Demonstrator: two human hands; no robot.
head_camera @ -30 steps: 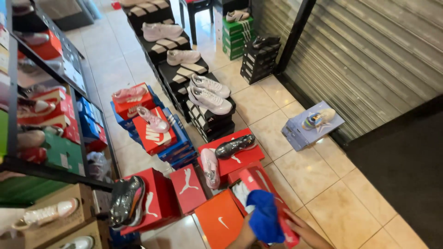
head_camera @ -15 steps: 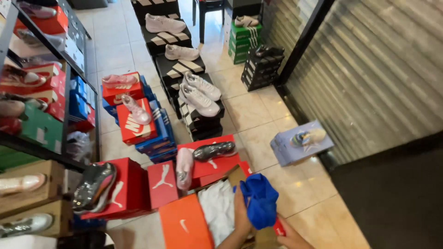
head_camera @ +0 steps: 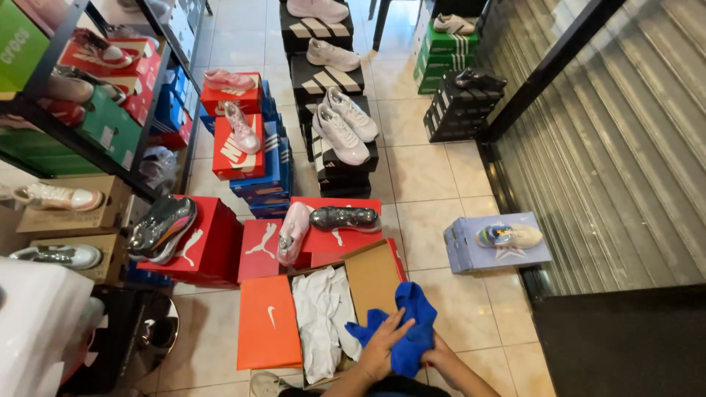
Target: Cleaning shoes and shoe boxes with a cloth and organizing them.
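Observation:
A blue cloth (head_camera: pixel 409 323) lies bunched over the right edge of an open shoebox (head_camera: pixel 368 278) lined with white tissue paper (head_camera: pixel 321 316). My left hand (head_camera: pixel 382 345) presses flat on the cloth with fingers spread. My right hand (head_camera: pixel 438 358) grips the cloth from its right side, mostly hidden under the fabric. An orange box lid (head_camera: pixel 268 322) lies just left of the box. A pale shoe (head_camera: pixel 266 384) shows at the bottom edge below the box.
Red shoeboxes (head_camera: pixel 213 242) with a pink shoe (head_camera: pixel 294 231) and a dark shoe (head_camera: pixel 344 217) stand just beyond. Stacked black boxes (head_camera: pixel 334 165) with white sneakers fill the middle aisle. A shelf rack (head_camera: pixel 88 117) runs along the left. A lilac box (head_camera: pixel 496 242) with a shoe sits by the metal shutter (head_camera: pixel 618 147).
The view has dropped and moved closer to the open box. The blue cloth has come down onto the box's right edge, and my left hand now lies flat on it.

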